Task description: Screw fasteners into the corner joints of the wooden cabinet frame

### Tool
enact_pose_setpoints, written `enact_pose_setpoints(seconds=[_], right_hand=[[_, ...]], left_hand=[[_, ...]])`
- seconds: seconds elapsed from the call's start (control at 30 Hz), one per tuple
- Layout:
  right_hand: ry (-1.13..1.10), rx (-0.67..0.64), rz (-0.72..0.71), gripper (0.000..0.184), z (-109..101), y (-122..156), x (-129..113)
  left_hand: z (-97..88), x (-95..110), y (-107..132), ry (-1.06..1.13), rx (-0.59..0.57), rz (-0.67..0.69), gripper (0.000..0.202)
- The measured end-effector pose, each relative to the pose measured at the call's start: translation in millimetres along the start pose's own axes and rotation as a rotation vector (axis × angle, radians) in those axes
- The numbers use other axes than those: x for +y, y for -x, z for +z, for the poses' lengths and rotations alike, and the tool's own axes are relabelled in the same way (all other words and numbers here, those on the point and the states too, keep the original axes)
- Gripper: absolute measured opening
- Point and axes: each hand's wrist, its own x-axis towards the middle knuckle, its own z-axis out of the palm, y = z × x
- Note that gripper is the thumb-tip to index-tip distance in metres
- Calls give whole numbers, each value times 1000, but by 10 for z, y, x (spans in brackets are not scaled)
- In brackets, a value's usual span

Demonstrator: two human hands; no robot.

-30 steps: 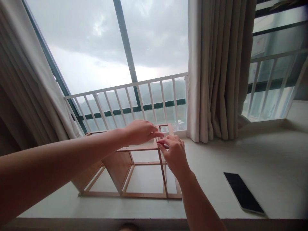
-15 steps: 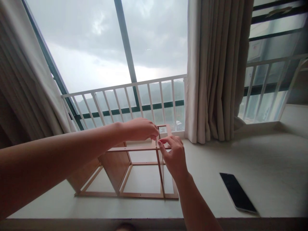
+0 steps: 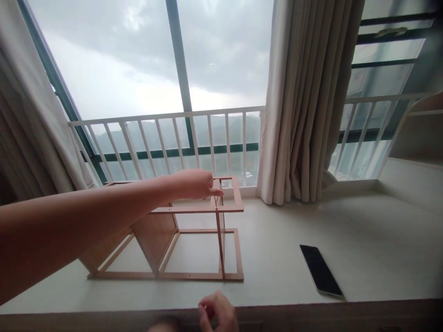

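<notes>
Right hand [image 3: 219, 312] has dropped away from the wooden frame [image 3: 155, 244].

Right hand [image 3: 224, 310] came away from the wooden shelf frame [image 3: 155, 244], dropped to the near edge of the white ledge [image 3: 270, 276], perhaps just in front of it.

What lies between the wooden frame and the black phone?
In the head view, only white surface shows between the wooden frame and the black phone.
</notes>
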Motion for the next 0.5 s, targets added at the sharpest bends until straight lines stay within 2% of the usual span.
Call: enact_pose_setpoints(seconds=[0.07,0.17,0.27,0.37,0.43,0.5], right_hand=[[-33,-94,61,8,150,177,132],[-12,-213,190,8,248,206,253],[41,-329,379,10,280,144,347],[52,-471,480,10,337,138,431],[58,-551,505,12,386,161,463],[50,-617,510,13,422,177,463]], left_hand=[[38,17,-49,70,-54,-17,59],[43,34,-109,123,-94,47,44],[-33,39,-107,103,-67,337,25],[-142,17,-48,-106,31,629,24],[-185,-14,-6,-234,75,683,26],[-184,-53,18,-270,93,635,27]])
